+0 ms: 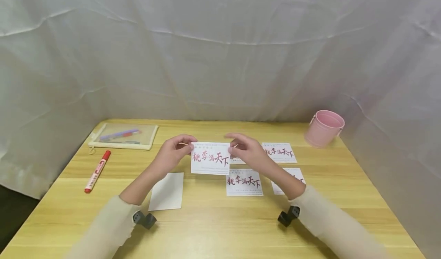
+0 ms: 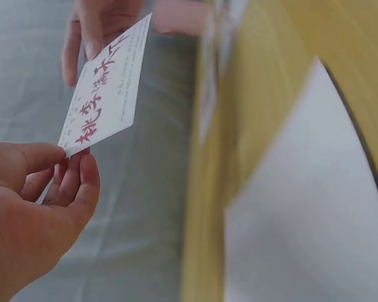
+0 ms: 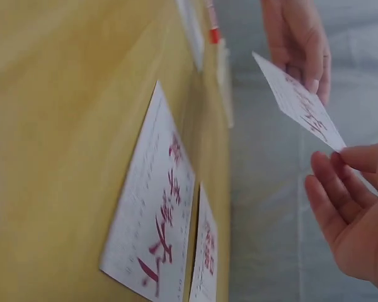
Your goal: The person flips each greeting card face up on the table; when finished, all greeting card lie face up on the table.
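Observation:
A white card with red Chinese characters (image 1: pixel 210 158) is held up above the table between both hands. My left hand (image 1: pixel 173 153) pinches its left edge between thumb and fingers. At the opposite edge my right hand (image 1: pixel 249 151) holds the card with the thumb on its face; the index finger is lifted. The left wrist view shows the card (image 2: pixel 107 88) tilted, with the left hand (image 2: pixel 38 201) at its near corner. In the right wrist view, the right hand (image 3: pixel 359 214) has the card's near end between thumb and fingers. Similar cards lie beneath, including a front one (image 1: pixel 244 183).
A blank white stack or card (image 1: pixel 166 192) lies by the left forearm. Beyond it are a red marker (image 1: pixel 98 171) and a mesh zip pouch (image 1: pixel 124 135) with pens inside. Another printed card (image 1: pixel 279 153) and a pink bucket (image 1: pixel 324 128) are on the right.

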Demonstrator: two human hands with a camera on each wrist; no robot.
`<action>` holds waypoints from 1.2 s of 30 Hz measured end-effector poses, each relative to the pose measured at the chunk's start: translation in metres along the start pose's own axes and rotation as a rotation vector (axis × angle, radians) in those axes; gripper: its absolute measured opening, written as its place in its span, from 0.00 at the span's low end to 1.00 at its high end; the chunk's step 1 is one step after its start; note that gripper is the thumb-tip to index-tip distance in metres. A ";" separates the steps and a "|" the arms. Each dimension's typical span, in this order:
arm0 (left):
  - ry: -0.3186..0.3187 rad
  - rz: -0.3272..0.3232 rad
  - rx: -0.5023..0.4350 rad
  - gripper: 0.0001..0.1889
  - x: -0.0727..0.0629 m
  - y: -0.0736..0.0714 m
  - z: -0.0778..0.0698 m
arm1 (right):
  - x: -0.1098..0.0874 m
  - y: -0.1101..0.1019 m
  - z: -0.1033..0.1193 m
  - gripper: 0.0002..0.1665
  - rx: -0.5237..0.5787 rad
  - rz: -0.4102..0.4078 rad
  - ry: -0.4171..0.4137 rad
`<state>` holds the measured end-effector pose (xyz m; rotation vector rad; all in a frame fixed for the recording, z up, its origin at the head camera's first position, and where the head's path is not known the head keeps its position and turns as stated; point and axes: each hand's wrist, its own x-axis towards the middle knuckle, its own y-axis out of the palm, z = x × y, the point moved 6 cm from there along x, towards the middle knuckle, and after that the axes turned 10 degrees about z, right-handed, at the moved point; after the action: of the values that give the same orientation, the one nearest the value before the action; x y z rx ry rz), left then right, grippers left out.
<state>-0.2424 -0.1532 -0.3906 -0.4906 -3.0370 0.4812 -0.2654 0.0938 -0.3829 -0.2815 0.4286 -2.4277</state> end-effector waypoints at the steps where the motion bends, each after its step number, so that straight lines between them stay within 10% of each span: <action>1: -0.017 0.005 0.006 0.13 0.002 -0.002 0.004 | 0.006 0.001 -0.002 0.23 -0.043 0.028 0.016; 9: -0.096 0.029 0.002 0.13 0.029 -0.019 0.036 | 0.060 0.005 -0.033 0.18 -0.314 0.142 0.134; 21: -0.166 0.102 0.330 0.10 0.077 -0.024 0.068 | 0.100 0.011 -0.080 0.16 -0.646 0.131 0.269; 31: -0.160 0.140 0.487 0.09 0.080 -0.026 0.067 | 0.108 0.018 -0.082 0.17 -0.715 0.175 0.249; 36: -0.129 0.168 0.488 0.12 0.070 -0.029 0.061 | 0.107 0.022 -0.074 0.21 -0.549 0.102 0.183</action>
<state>-0.3219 -0.1755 -0.4411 -0.7006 -2.8430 1.2617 -0.3574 0.0268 -0.4496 -0.2607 1.1648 -2.2027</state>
